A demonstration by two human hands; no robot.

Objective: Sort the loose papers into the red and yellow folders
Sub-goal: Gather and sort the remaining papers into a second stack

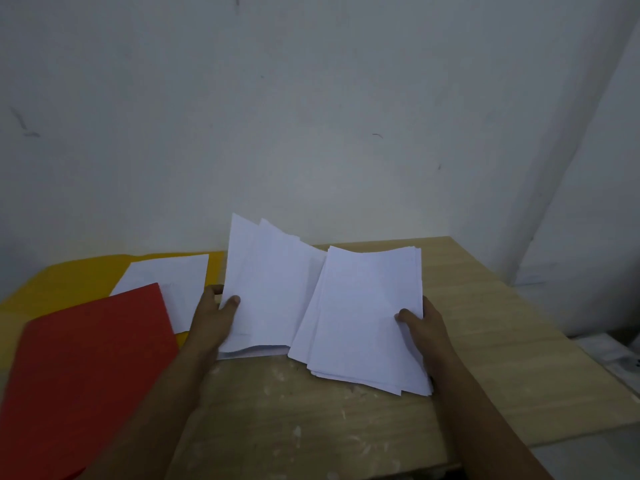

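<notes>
A: Status? Near first.

B: I see red folder (86, 368) closest, left. Right hand (424, 327) pinches the right stack (367, 317); left hand (214, 317), fingers (232, 302) curled, lifts loose papers (266, 285) off counter (311, 420).

A: Tip?

B: Peel few sheets, w/ right pinning. Yellow folder (62, 282) farthest, one sheet (169, 275) on it.

Two bare forearms come into the head view from the bottom edge — no sleeve, cuff or glove shows on either, right down to where the picture cuts them off. The left hand (214, 315) and the right hand (424, 327) are both bare as well — no ring, watch, bracelet or band can be seen on the fingers or wrists. The dim, soft picture hides nails and finer marks.
</notes>
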